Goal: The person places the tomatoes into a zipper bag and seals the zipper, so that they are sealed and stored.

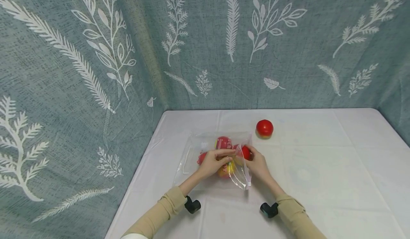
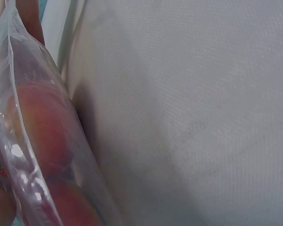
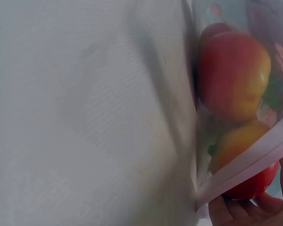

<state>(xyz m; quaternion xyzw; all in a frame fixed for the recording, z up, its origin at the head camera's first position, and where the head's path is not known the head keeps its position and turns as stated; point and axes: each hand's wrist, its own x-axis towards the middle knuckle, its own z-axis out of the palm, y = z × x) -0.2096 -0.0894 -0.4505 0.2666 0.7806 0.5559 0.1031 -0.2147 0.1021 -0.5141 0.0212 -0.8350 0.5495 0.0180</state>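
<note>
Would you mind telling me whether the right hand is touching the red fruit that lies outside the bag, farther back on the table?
Apart: the head view shows a strip of bare white tablecloth between the right hand and that red fruit.

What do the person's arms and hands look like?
The left sleeve and right sleeve are tan, with folded-back cuffs. A small black gadget shows by each wrist, left and right. The left hand and right hand wear no gloves.

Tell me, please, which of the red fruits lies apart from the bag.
The red fruit beyond the right hand, alone on the white cloth; the held one is at the mouth of the clear bag, the others inside it.
</note>
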